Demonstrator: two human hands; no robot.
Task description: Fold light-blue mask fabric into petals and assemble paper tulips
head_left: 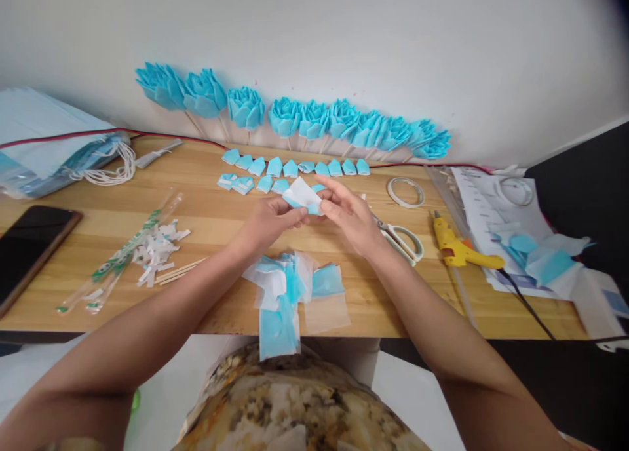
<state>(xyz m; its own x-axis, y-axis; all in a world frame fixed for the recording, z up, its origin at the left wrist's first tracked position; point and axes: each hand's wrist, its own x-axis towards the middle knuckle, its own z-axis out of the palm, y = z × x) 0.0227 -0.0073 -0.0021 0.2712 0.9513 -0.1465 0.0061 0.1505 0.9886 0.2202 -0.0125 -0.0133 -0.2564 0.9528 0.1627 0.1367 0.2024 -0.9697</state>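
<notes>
Between my two hands is a small piece of blue-and-white fabric (303,195), its white side up and a blue band along its lower edge. My left hand (276,220) pinches its lower left part with the thumb on top. The thumb and fingers of my right hand (346,214) grip its right corner. Just beyond lie two rows of folded blue petals (274,167), partly hidden by my hands. Nearer my body is a loose pile of blue and white fabric pieces (279,330), some hanging over the table edge.
Blue fabric flowers (246,107) on sticks lean against the wall. At right are scissors (403,241), a tape roll (405,193) and a yellow glue gun (462,249) with a cord. Paper scraps (156,248), a phone (34,251) and bagged face masks (54,143) lie left.
</notes>
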